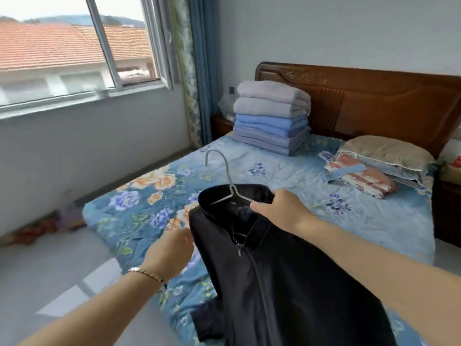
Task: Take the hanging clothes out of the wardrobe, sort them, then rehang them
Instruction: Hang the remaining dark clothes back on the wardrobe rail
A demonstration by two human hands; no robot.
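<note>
Inside the collar of the jacket (287, 283) sits a small pale label (234, 203); its writing is too small to read. The dark jacket lies front up on the bed (274, 168), near the foot end, zipped almost to the neck, with the zip pull (239, 250) hanging just under the collar. A wire hanger (232, 189) is inside it, with the hook sticking out above the collar, tilted toward the window (62, 58).

The right hand (282, 208) grips the collar's right side, fingers curled over the cloth and the hanger's arm there. The left hand (169, 248), with a bracelet (147, 273) on its wrist, reaches to the jacket's left shoulder edge; the fingertips are hidden behind the cloth, so I cannot tell whether they grip it.

Further up the bed, a stack (272, 121) of folded grey and blue bedding stands against the headboard (374, 96). To its right a pillow (384, 151) rests on folded red-patterned cloth with a blue strap.
</note>
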